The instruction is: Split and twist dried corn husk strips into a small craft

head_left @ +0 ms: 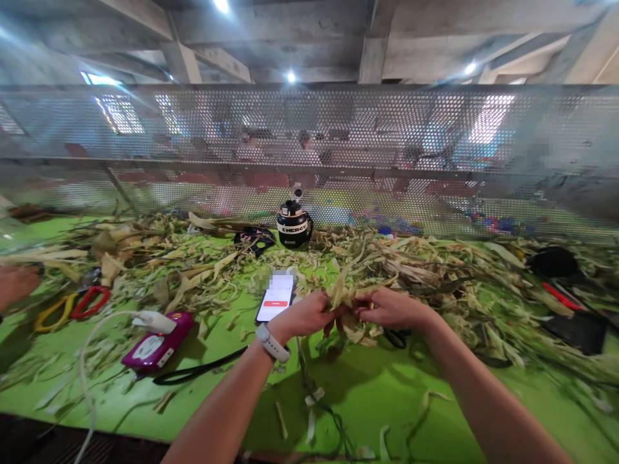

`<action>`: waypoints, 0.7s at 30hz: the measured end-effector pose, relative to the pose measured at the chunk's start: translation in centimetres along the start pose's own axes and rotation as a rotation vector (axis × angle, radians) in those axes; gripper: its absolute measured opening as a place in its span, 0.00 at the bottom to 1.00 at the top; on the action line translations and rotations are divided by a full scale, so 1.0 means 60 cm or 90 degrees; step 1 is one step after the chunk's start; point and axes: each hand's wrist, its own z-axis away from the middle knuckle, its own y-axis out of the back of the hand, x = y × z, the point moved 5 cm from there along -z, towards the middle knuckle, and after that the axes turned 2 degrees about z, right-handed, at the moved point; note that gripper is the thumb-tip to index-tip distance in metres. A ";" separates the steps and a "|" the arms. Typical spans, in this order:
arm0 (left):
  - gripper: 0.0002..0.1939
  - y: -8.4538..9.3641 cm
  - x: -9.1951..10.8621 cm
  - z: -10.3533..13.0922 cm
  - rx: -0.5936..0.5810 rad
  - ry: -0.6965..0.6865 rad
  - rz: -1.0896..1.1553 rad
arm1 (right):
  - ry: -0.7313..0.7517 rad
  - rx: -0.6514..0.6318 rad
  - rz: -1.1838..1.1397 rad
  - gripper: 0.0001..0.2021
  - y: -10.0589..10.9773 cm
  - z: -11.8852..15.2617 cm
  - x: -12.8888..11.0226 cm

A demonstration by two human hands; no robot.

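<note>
Forearms (pixel 476 367), hands (pixel 305 316) on leaves (pixel 344 291), phone (pixel 276 301), mesh barrier (pixel 387 125)

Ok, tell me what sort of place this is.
Probably a handcraft workshop: a green worktable strewn with dry, husk-like strips, a perforated screen with what look like people beyond it, and bare concrete beams overhead.

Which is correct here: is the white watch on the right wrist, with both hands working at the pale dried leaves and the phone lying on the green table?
The head view shows the white watch on the left wrist, not the right. Both hands are at the pale dried leaves, and the phone lies on the green table.
</note>
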 end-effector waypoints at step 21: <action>0.12 0.004 -0.006 -0.021 0.181 -0.025 0.043 | -0.154 0.207 0.080 0.08 -0.005 -0.023 0.040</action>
